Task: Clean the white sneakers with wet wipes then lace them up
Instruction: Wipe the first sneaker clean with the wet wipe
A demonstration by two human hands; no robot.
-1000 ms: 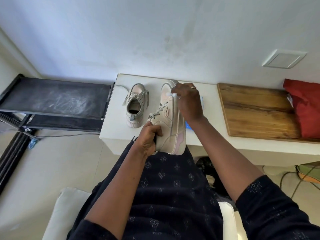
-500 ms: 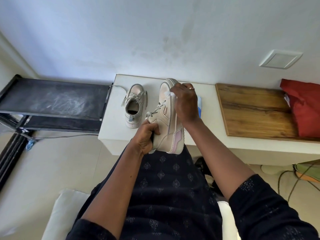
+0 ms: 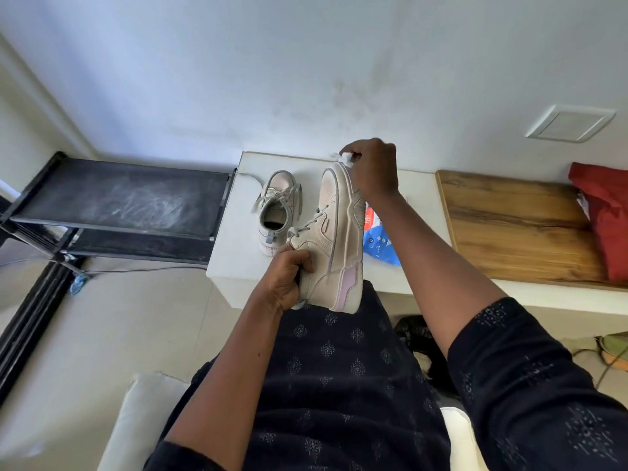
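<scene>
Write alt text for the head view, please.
The left hand grips a white sneaker near its heel while the right hand pinches a wet wipe at its toe. The second sneaker stands on the white table, where a blue pack also lies.

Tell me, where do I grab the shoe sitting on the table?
Probably its heel rim, from above on your side: the sneaker stands upright on the table, opening up, heel toward you, so fingers can hook inside.
</scene>
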